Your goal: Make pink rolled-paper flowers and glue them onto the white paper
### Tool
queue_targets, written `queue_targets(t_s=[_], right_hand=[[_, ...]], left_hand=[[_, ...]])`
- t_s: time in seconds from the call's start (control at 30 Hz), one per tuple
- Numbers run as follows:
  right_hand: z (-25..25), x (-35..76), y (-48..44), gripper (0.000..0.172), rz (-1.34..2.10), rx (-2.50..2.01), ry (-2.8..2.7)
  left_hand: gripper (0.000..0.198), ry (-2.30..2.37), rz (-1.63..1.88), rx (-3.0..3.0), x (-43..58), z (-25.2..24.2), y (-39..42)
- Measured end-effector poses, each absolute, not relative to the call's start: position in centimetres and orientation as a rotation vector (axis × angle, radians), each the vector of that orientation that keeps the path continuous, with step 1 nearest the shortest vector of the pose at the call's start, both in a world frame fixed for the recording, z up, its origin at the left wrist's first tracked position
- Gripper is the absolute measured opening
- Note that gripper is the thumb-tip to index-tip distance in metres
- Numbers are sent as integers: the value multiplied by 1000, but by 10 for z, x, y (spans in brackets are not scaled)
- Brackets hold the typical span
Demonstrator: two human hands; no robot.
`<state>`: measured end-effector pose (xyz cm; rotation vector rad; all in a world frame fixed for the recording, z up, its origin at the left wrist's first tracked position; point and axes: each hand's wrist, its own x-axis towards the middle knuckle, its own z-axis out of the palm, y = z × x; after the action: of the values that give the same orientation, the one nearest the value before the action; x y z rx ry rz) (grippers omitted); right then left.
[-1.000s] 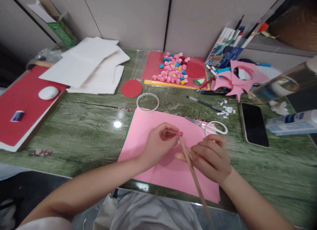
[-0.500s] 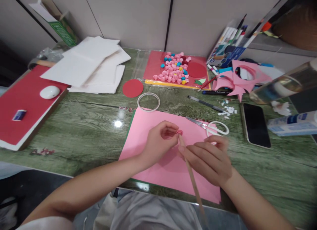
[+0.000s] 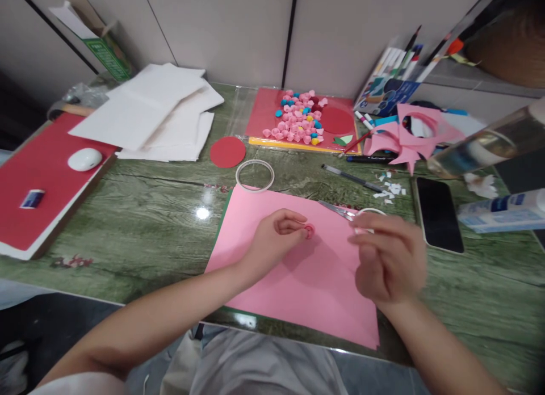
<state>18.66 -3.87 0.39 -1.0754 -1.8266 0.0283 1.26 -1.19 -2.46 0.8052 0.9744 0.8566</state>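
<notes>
My left hand (image 3: 276, 236) is over the pink paper sheets (image 3: 264, 287), its thumb and fingers pinching a small rolled pink-and-red paper coil (image 3: 310, 230). To the right, my right hand (image 3: 389, 259) is raised near the scissors' handles, its fingers curled and blurred. Whether it holds anything cannot be made out. The scissors (image 3: 338, 209) lie on the right upper edge of the pink sheets, with part of their white handles hidden behind my right hand.
Behind the sheets are a white ring (image 3: 255, 175), a red paper disc (image 3: 227, 152) and a clear bag (image 3: 255, 111) topped with pink rolls. A phone (image 3: 438, 213), pen (image 3: 351, 178) and bottle (image 3: 502, 210) lie right. White foam sheets (image 3: 140, 111) and a red board (image 3: 25, 168) are left.
My right hand has moved right and turned, away from the coil. The tan strip that hung from it is out of sight. The left hand stays in place with the coil.
</notes>
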Motion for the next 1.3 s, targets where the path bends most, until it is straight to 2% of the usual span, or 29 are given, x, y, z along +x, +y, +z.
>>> queue_targets(t_s=[0.1,0.2,0.3,0.7,1.03,1.3], right_hand=[[-5,186,-28,17,450,-1374,-1606],[-14,179,-22,20,949,-1419,-1502],[-19,169,-24,26,1181,-1401,-1453],[-12,165,-29,21,1251,-1474,-1532],[-12,166,-28,19,1212,-1550,-1527],[-8,168,-25,17,1370,-1506,-1423]], left_hand=[[24,943,845,743,11,-24,-10],[24,949,851,740,11,-20,-10],[21,960,855,741,11,-17,-10],[22,942,883,785,12,-17,-11],[32,890,838,763,10,-17,-11],[37,875,837,693,12,-18,-11]])
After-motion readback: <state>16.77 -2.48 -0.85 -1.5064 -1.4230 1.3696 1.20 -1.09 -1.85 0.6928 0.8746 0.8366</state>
